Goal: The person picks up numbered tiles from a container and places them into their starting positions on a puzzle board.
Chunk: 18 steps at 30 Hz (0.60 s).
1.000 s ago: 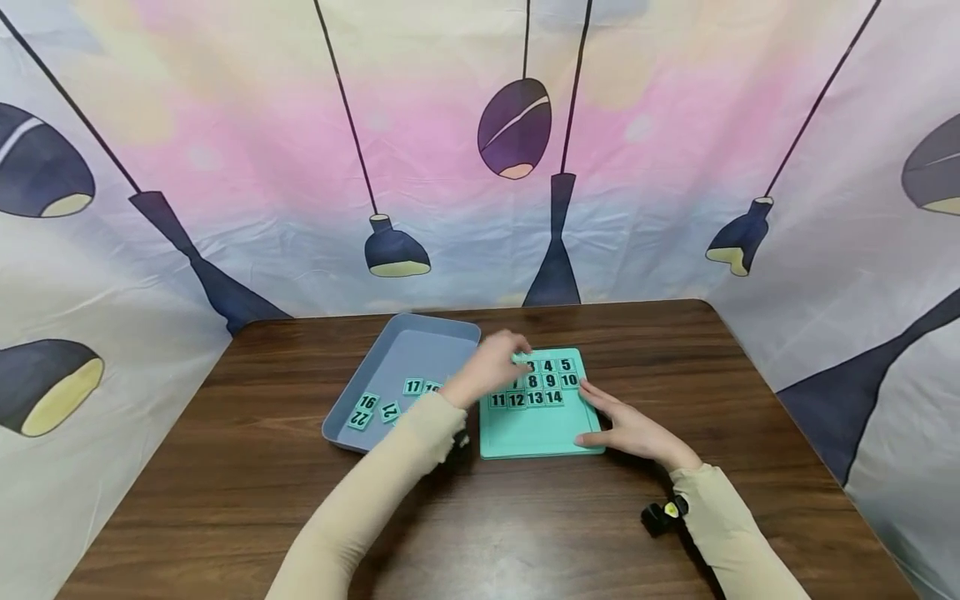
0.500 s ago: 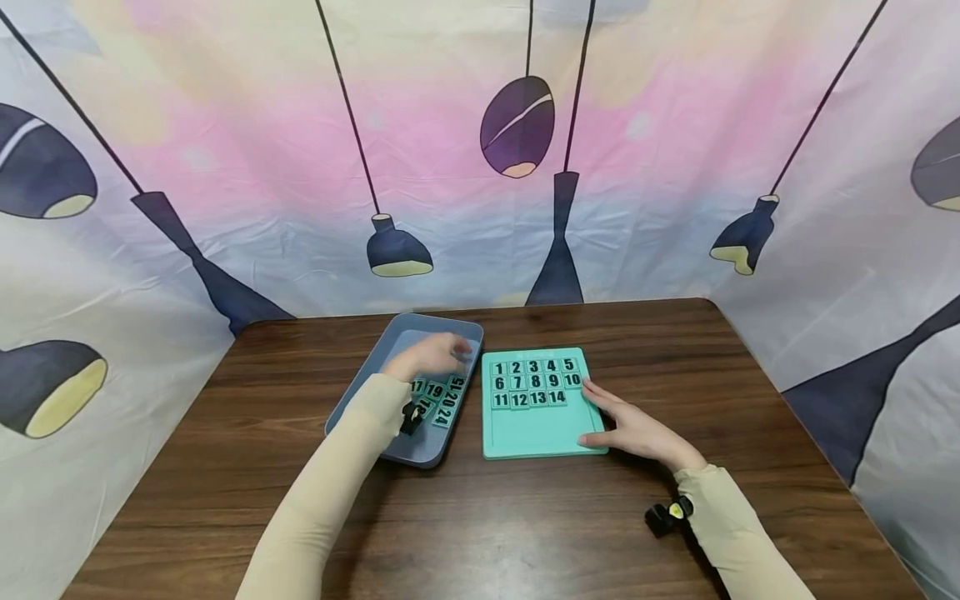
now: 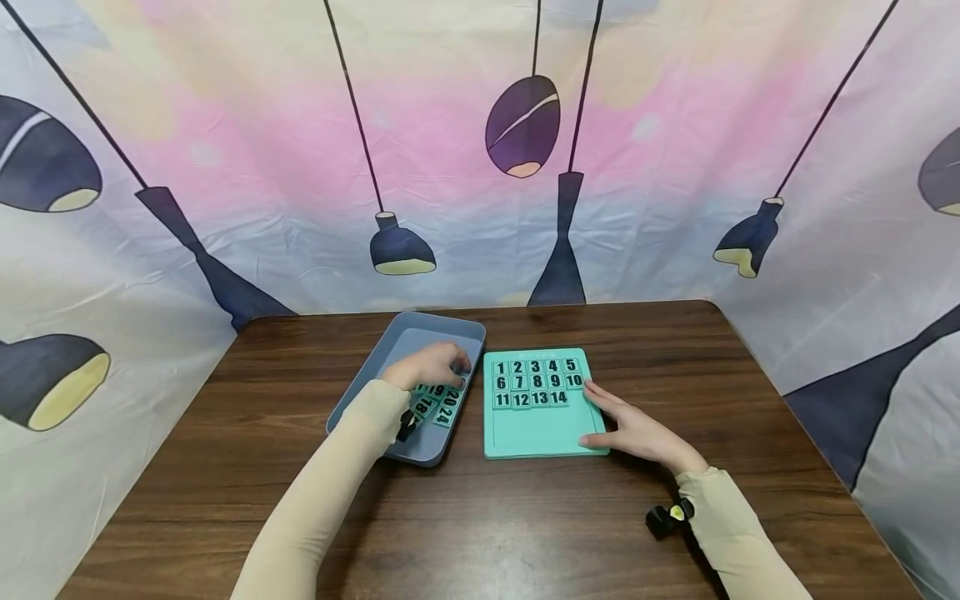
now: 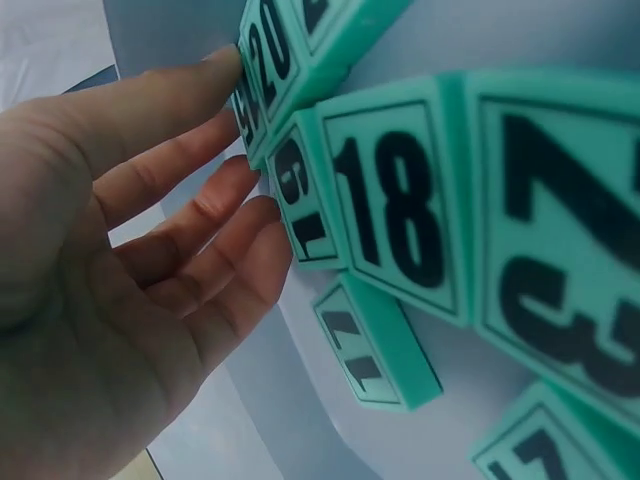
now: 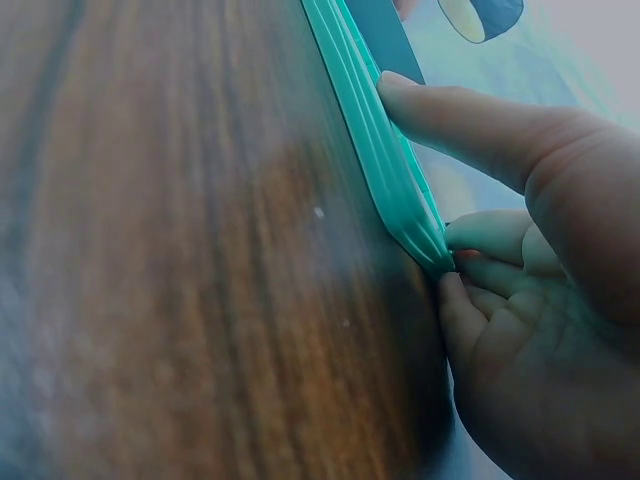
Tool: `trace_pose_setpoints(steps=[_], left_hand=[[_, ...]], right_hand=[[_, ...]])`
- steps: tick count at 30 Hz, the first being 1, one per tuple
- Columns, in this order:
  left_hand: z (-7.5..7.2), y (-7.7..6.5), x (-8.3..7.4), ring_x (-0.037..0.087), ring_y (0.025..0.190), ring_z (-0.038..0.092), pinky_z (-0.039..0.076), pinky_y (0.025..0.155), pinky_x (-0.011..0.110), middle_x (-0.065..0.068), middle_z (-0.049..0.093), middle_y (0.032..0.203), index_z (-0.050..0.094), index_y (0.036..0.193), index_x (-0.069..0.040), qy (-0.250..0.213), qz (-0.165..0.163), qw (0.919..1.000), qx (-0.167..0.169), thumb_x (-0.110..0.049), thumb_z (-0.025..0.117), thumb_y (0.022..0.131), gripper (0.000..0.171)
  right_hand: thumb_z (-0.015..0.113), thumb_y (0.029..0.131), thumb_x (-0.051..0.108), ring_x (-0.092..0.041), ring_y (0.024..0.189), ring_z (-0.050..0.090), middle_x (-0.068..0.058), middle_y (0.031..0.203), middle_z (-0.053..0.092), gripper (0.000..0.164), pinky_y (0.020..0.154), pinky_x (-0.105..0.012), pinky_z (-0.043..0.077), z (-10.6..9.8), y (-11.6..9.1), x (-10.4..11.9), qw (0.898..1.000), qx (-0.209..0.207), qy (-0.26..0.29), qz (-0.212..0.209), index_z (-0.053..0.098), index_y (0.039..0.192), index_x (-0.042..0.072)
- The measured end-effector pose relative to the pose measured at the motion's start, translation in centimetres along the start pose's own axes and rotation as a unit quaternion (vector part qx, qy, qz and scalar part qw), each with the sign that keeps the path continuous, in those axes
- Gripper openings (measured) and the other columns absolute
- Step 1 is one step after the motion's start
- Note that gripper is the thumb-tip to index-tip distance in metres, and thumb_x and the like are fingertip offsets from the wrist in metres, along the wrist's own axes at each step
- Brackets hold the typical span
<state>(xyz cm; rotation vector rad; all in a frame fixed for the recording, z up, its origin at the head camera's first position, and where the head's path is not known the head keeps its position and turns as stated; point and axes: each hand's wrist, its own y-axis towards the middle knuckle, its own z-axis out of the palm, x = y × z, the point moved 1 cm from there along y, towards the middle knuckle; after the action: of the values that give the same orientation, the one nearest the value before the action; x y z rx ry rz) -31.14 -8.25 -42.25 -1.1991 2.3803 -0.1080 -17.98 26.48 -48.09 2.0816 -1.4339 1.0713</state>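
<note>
My left hand (image 3: 429, 367) is down in the blue-grey tray (image 3: 405, 329), thumb and index finger at a green number tile (image 4: 246, 112) beside the 20 tile (image 4: 268, 48). That tile is mostly hidden by my fingers in the head view. Near the hand lie the 18 tile (image 4: 395, 195), the 19 tile (image 4: 300, 190) and the 17 tile (image 4: 365, 345). My right hand (image 3: 630, 425) holds the green number board (image 3: 536, 433) by its lower right corner, with thumb on the rim and fingers along the right side. Tiles 1 to 14 sit in rows on the board.
The tray stands directly left of the board on a dark wooden table (image 3: 525, 533). A 24 tile (image 3: 444, 414) lies in the tray's near right part. Behind the table hangs a cloth (image 3: 300, 167) printed with lamps.
My left hand has gone from the upper left of the board into the tray, uncovering tiles 1, 2 and 6. Over the last half second it shifts slightly nearer. My right hand stays at the board.
</note>
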Motion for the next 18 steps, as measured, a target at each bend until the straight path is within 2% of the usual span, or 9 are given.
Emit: trace_pose_setpoints(steps=[5, 8, 13, 18], left_hand=[[0.07, -0.32, 0.2, 0.019, 0.09, 0.064, 0.053, 0.082, 0.039, 0.001, 0.069, 0.096, 0.073, 0.101, -0.012, -0.023, -0.007, 0.9995, -0.02, -0.013, 0.076, 0.091, 0.01], [0.01, -0.44, 0.26, 0.016, 0.084, 0.063, 0.053, 0.079, 0.037, -0.002, 0.069, 0.089, 0.074, 0.096, -0.012, -0.033, -0.002, 0.9992, -0.024, -0.013, 0.075, 0.092, 0.005], [-0.15, -0.67, 0.38, 0.02, 0.093, 0.066, 0.054, 0.084, 0.038, 0.002, 0.071, 0.097, 0.074, 0.102, -0.01, -0.031, 0.014, 0.9992, -0.021, -0.007, 0.07, 0.095, 0.009], [-0.15, -0.94, 0.46, 0.023, 0.102, 0.064, 0.053, 0.088, 0.041, 0.005, 0.069, 0.11, 0.073, 0.115, -0.008, -0.041, 0.004, 0.9992, 0.002, -0.006, 0.074, 0.091, 0.024]], right_hand=[[0.076, 0.088, 0.048, -0.038, 0.152, 0.013, -0.01, 0.168, 0.012, 0.099, 0.114, -0.061, 0.026, -0.06, 0.15, 0.0, 1.0, 0.003, -0.006, 0.0, 0.021, 0.161, 0.008], [0.076, 0.088, 0.048, -0.038, 0.152, 0.013, -0.01, 0.168, 0.012, 0.099, 0.114, -0.061, 0.025, -0.12, 0.25, -0.04, 1.0, 0.002, -0.008, -0.005, 0.022, 0.161, 0.008], [0.076, 0.088, 0.048, -0.038, 0.152, 0.013, -0.01, 0.168, 0.012, 0.099, 0.114, -0.061, 0.026, -0.04, 0.29, -0.24, 1.0, 0.002, -0.007, -0.008, 0.021, 0.161, 0.008], [0.076, 0.088, 0.048, -0.038, 0.152, 0.012, -0.01, 0.168, 0.011, 0.1, 0.114, -0.062, 0.026, -0.03, 0.16, -0.25, 1.0, 0.003, -0.003, -0.004, 0.021, 0.161, 0.008]])
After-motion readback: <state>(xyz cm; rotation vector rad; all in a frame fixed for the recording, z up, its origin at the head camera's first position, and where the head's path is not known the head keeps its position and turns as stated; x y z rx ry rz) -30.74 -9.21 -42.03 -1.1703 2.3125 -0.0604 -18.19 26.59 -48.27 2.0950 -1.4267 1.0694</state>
